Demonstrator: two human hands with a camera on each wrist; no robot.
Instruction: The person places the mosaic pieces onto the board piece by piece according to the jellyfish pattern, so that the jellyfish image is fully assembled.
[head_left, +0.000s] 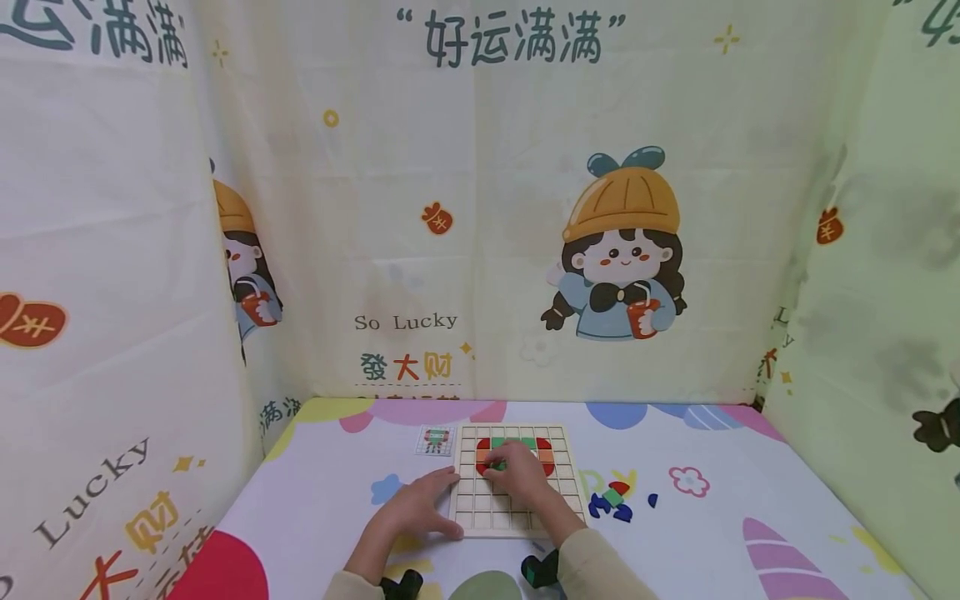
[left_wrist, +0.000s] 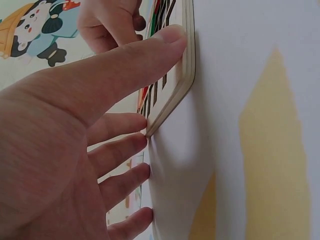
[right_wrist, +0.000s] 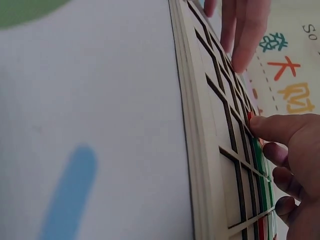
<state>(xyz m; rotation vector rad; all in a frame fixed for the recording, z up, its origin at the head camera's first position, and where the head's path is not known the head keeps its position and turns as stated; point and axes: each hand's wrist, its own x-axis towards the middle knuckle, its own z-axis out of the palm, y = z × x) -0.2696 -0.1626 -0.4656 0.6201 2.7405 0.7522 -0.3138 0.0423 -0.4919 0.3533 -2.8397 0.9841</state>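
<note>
The wooden grid board (head_left: 502, 525) lies on the table, with red, orange and green pieces set in its upper cells. My right hand (head_left: 517, 473) is over these pieces, fingers bent and thumb low. In the right wrist view its thumb tip meets a small red piece (right_wrist: 250, 116) at the end of the coloured group; the fingertips behind are partly hidden. My left hand (head_left: 422, 502) steadies the board's left side. Its thumb (left_wrist: 172, 37) rests along the front edge near the corner, while the other fingers spread nearly straight beside the left edge.
A small picture card (head_left: 434, 441) lies beside the board's upper left corner. To the right is a loose cluster with blue pieces (head_left: 622, 513), a green square (head_left: 612, 497) and a red piece (head_left: 619, 487). One blue piece (head_left: 652, 500) lies apart. Printed cloth walls enclose the table.
</note>
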